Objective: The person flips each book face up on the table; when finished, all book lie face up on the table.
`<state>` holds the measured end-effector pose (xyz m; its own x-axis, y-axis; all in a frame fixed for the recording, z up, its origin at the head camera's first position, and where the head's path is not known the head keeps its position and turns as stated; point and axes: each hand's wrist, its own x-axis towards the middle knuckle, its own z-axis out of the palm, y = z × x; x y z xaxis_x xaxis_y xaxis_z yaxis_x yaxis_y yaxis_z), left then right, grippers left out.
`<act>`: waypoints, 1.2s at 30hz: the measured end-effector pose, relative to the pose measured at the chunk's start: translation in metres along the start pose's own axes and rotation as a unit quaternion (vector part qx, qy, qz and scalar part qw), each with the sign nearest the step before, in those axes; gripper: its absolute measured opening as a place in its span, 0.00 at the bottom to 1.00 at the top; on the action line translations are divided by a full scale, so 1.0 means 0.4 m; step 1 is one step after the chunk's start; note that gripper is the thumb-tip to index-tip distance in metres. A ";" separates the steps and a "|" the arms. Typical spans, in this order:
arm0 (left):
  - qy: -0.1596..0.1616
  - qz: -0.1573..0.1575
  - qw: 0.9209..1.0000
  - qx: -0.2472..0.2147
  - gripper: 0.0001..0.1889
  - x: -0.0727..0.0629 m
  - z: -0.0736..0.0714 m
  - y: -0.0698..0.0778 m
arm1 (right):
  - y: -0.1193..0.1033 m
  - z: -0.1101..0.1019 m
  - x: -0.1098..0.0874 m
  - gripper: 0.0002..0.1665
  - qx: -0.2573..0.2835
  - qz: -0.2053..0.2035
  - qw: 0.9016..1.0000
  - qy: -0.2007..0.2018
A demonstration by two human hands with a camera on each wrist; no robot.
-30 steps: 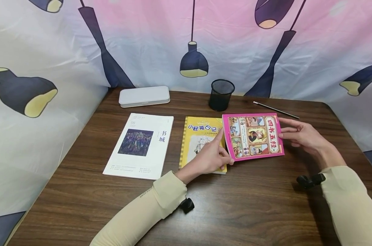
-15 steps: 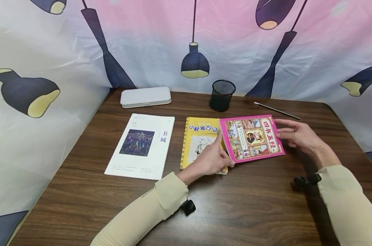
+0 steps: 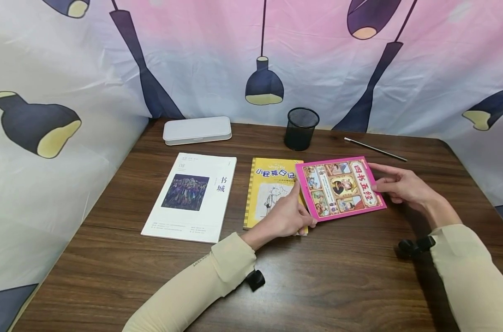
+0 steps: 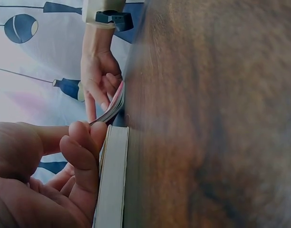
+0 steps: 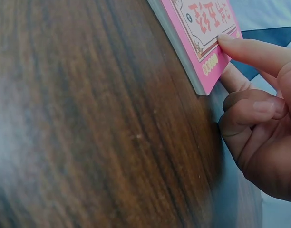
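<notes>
A pink comic-style book (image 3: 341,188) lies slightly turned, its left edge overlapping the right side of a yellow book (image 3: 272,177). At the pink book's near left corner, my left hand (image 3: 286,216) pinches it between thumb and fingers, with the index finger stretched over the yellow cover. My right hand (image 3: 409,186) holds the pink book's right edge; in the right wrist view the thumb (image 5: 250,50) presses on the cover and another finger sits behind the edge. The left wrist view shows the pink book's pages (image 4: 116,103) bowed up beside the yellow book's thick page block (image 4: 116,175).
A white magazine (image 3: 189,198) lies to the left on the wooden table (image 3: 330,286). Along the back are a white case (image 3: 197,130), a black mesh pen cup (image 3: 301,129) and a pencil (image 3: 375,149). A printed curtain (image 3: 193,55) hangs behind.
The pink book has slid a little left and tilted, now covering some of the yellow book's right edge. My right hand has shifted slightly left with it; my left hand has barely moved.
</notes>
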<state>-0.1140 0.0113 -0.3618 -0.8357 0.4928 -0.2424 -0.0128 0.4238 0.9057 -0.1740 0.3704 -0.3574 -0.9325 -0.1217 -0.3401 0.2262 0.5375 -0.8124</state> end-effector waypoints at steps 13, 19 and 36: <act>0.063 -0.018 0.979 0.193 0.64 0.013 0.001 0.010 | 0.002 0.000 0.001 0.49 -0.016 0.004 1.000 -0.010; 0.065 -0.022 0.966 0.250 0.60 0.015 -0.012 0.008 | 0.001 -0.002 -0.002 0.48 -0.025 0.001 1.000 -0.011; 0.028 -0.041 0.955 0.291 0.46 0.016 -0.073 0.004 | 0.000 0.007 0.004 0.44 -0.045 0.006 0.999 0.002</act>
<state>-0.1356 -0.0071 -0.3516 -0.8729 0.4059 -0.2706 0.2152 0.8182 0.5331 -0.1745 0.3679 -0.3594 -0.9309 -0.1127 -0.3473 0.2107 0.6111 -0.7630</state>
